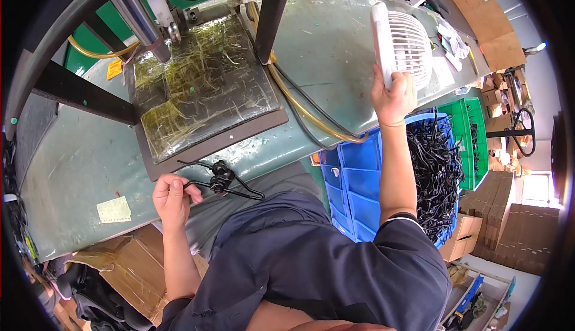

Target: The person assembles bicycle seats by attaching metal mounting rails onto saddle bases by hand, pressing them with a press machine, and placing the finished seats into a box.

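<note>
My left hand (174, 198) is closed on one end of a black metal part (221, 177) with a thick round middle and thin bent rods, held at the table's front edge. My right hand (395, 95) is wrapped round the lower end of a white fan (409, 46) with a round wire cage, over the right part of the table. Behind the black part lies a dark press plate (206, 85) covered in scratched, yellowish film.
Dark press frame bars (275, 16) and a metal cylinder (141, 22) stand over the plate. Yellow hoses (299, 109) cross the green table (326, 43). A blue crate (359, 190) with black parts and a green crate (477, 145) are at the right. A paper note (114, 210) lies left.
</note>
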Available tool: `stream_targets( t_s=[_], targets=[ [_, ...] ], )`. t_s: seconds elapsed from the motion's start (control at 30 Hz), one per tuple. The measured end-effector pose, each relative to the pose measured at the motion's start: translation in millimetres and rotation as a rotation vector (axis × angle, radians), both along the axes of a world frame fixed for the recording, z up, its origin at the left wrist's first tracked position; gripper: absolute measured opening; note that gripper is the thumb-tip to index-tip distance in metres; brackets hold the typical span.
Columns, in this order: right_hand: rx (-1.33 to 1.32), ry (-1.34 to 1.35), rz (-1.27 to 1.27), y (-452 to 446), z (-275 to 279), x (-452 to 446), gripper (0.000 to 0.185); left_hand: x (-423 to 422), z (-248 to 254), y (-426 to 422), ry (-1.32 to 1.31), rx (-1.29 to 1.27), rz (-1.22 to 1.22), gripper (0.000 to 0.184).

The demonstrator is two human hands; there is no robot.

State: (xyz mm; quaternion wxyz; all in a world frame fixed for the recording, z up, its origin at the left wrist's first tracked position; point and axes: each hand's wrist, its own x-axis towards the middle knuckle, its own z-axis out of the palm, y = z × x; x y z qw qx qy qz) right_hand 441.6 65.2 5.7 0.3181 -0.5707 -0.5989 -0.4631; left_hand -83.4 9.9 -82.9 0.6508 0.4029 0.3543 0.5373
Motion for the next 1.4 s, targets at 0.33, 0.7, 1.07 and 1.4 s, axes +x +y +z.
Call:
stream_targets(
  t_s=[0.33, 0.7, 1.07, 1.4],
  targets=[
    [-0.339, -0.199, 0.309, -11.7, -6.3, -37.5, 0.03, 0.2, 2.1, 1.7, -0.008, -0.012, -0.022, 0.022],
    [-0.183, -0.216, 0.323, 98.4, -7.5, -38.4, 0.019, 2.5, 2.2, -0.4, -0.004, -0.004, 0.018, 0.021],
    [-0.217, -0.081, -0.008, 88.9, -9.1, 61.6, 0.022, 2.3, 2.1, -0.8, 0.011, 0.002, 0.029, 0.023],
    [-0.087, -0.082, -0.464, 53.4, 4.7, 153.2, 0.031, 0.6, -1.3, 0.7, 0.015, -0.001, 0.029, 0.023]
  ],
)
